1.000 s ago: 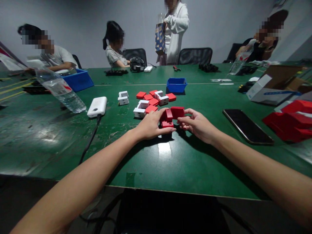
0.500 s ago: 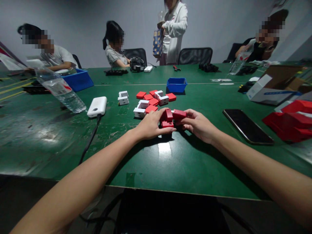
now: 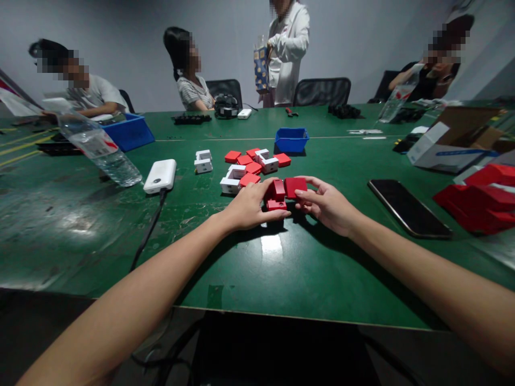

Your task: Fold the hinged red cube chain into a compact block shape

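My left hand is closed around a red notched block, with thumb in front and fingers behind it. A flat red square piece is pinched in my right hand, its broad face turned toward me, right beside the notched block. Whether the two red parts touch is hard to tell. Just beyond my hands lies a loose group of red square pieces and white notched blocks. Another white notched block stands apart to the left.
A small blue bin stands behind the pieces. To the left are a white power bank with a black cable and a leaning water bottle. A phone and a red bag lie right. Several people are across the table.
My right hand has turned the red square piece so its broad face shows instead of its edge. My left hand stays put. Across the table, a seated person's head has turned.
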